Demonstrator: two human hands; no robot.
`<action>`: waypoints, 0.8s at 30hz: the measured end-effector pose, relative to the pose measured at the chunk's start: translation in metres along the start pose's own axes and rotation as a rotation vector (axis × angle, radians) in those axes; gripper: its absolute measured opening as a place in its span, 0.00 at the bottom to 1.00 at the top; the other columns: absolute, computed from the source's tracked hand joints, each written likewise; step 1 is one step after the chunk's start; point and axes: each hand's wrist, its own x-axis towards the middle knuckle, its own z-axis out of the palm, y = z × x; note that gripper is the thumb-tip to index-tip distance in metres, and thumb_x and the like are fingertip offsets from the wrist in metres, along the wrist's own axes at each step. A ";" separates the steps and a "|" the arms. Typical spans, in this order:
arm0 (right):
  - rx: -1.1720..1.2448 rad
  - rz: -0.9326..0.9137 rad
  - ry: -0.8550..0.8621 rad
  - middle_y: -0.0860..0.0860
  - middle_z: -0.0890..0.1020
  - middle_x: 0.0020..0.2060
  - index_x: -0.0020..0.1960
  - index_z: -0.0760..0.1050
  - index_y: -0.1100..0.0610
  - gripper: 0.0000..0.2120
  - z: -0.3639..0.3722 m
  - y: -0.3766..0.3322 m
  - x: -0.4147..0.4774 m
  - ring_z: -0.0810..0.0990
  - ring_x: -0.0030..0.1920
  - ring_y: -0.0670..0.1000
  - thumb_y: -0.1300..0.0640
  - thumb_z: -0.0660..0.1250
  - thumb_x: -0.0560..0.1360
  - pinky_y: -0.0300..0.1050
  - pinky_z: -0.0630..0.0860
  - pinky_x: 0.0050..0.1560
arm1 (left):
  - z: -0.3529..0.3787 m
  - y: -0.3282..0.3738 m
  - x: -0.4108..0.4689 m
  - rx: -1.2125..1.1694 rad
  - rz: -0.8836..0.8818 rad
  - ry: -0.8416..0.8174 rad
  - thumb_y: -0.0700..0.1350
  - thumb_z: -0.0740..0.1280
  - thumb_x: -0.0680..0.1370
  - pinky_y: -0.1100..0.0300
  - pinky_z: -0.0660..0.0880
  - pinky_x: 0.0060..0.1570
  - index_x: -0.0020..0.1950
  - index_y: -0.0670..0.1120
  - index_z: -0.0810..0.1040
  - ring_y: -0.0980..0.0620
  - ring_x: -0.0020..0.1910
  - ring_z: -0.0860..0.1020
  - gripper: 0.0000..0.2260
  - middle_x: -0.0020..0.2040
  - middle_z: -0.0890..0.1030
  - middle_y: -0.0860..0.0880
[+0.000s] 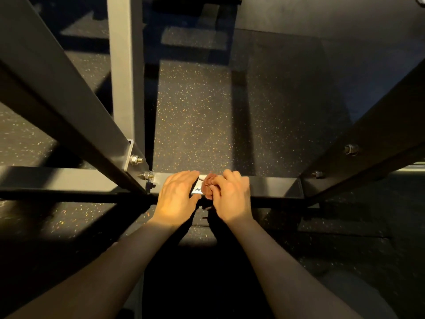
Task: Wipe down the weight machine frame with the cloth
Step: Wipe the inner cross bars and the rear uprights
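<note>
Two hands are at the lower middle of the frame: the left hand (177,194) and the right hand (232,196). One cloth (208,186) is between them.

Four metal beams: one bar (69,180) across the middle, one left beam (57,100), one right beam (368,139) and one grey post (125,77) at upper left.

Four bolts: at left the upper silver bolt (136,159) and lower silver bolt (148,174), at right the upper dark bolt (351,148) and lower dark bolt (317,174).

One bracket (129,149). One white label (197,189).
</note>
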 end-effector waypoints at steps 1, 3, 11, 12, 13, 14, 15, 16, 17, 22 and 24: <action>-0.054 0.031 -0.013 0.49 0.78 0.46 0.51 0.83 0.50 0.06 -0.005 0.012 -0.004 0.75 0.49 0.55 0.54 0.68 0.77 0.53 0.69 0.51 | -0.001 0.000 -0.003 0.014 -0.020 0.024 0.40 0.79 0.71 0.51 0.68 0.67 0.65 0.42 0.79 0.43 0.65 0.77 0.24 0.62 0.82 0.46; -0.084 0.239 0.055 0.50 0.77 0.49 0.53 0.82 0.51 0.06 -0.016 0.039 -0.012 0.73 0.51 0.53 0.54 0.67 0.79 0.50 0.66 0.51 | -0.002 -0.001 -0.008 0.048 -0.056 0.077 0.40 0.79 0.70 0.49 0.69 0.66 0.65 0.42 0.79 0.42 0.64 0.77 0.24 0.61 0.82 0.46; 0.039 0.083 0.071 0.46 0.77 0.44 0.44 0.81 0.47 0.05 0.020 -0.033 0.001 0.74 0.47 0.53 0.56 0.68 0.75 0.49 0.63 0.47 | -0.001 -0.017 -0.025 0.160 -0.142 0.184 0.40 0.80 0.69 0.45 0.76 0.54 0.59 0.42 0.82 0.40 0.54 0.80 0.20 0.53 0.83 0.45; 0.081 0.029 0.070 0.46 0.76 0.42 0.43 0.81 0.47 0.06 0.021 -0.041 0.002 0.74 0.46 0.52 0.57 0.68 0.75 0.48 0.62 0.46 | -0.001 -0.019 -0.026 0.175 -0.142 0.205 0.40 0.79 0.69 0.46 0.76 0.53 0.59 0.41 0.82 0.41 0.54 0.80 0.19 0.53 0.83 0.45; 0.111 -0.010 0.070 0.46 0.76 0.42 0.43 0.81 0.47 0.06 0.022 -0.042 0.004 0.74 0.45 0.52 0.57 0.68 0.75 0.47 0.62 0.46 | 0.000 -0.019 -0.026 0.194 -0.143 0.218 0.40 0.79 0.70 0.46 0.76 0.53 0.58 0.41 0.82 0.41 0.54 0.80 0.18 0.53 0.83 0.45; 0.115 -0.038 0.064 0.46 0.76 0.42 0.45 0.81 0.47 0.04 0.020 -0.041 0.005 0.74 0.44 0.52 0.56 0.69 0.75 0.47 0.62 0.45 | 0.001 -0.020 -0.026 0.218 -0.141 0.224 0.39 0.79 0.70 0.46 0.76 0.52 0.59 0.41 0.83 0.41 0.54 0.80 0.17 0.54 0.83 0.45; 0.080 -0.052 0.055 0.46 0.77 0.42 0.46 0.81 0.47 0.04 0.018 -0.036 0.005 0.74 0.45 0.53 0.55 0.69 0.75 0.47 0.62 0.46 | 0.003 -0.020 -0.027 0.235 -0.137 0.231 0.40 0.78 0.71 0.46 0.76 0.52 0.59 0.41 0.83 0.41 0.54 0.80 0.17 0.54 0.83 0.45; 0.032 -0.037 0.043 0.46 0.77 0.44 0.48 0.81 0.46 0.04 0.015 -0.028 0.003 0.75 0.46 0.53 0.53 0.68 0.76 0.48 0.64 0.47 | 0.004 -0.020 -0.027 0.245 -0.129 0.236 0.40 0.78 0.71 0.46 0.77 0.51 0.59 0.41 0.83 0.42 0.54 0.80 0.17 0.55 0.83 0.45; -0.016 0.027 0.027 0.46 0.77 0.45 0.49 0.81 0.46 0.05 0.011 -0.016 0.002 0.75 0.48 0.53 0.52 0.66 0.76 0.50 0.65 0.48 | 0.005 -0.021 -0.028 0.246 -0.119 0.242 0.40 0.78 0.71 0.46 0.77 0.51 0.59 0.41 0.83 0.41 0.53 0.80 0.17 0.55 0.83 0.44; -0.082 0.390 0.048 0.50 0.78 0.50 0.53 0.77 0.50 0.04 -0.014 0.026 -0.005 0.74 0.55 0.54 0.53 0.65 0.78 0.54 0.65 0.57 | 0.005 -0.021 -0.028 0.214 -0.122 0.266 0.40 0.79 0.71 0.46 0.77 0.47 0.56 0.41 0.83 0.41 0.49 0.81 0.15 0.51 0.84 0.45; -0.016 0.316 0.058 0.49 0.78 0.47 0.47 0.79 0.48 0.03 -0.005 0.000 -0.002 0.76 0.51 0.55 0.56 0.67 0.77 0.52 0.64 0.52 | 0.004 -0.020 -0.027 0.207 -0.134 0.260 0.40 0.79 0.71 0.47 0.77 0.47 0.55 0.41 0.83 0.41 0.48 0.80 0.14 0.50 0.84 0.46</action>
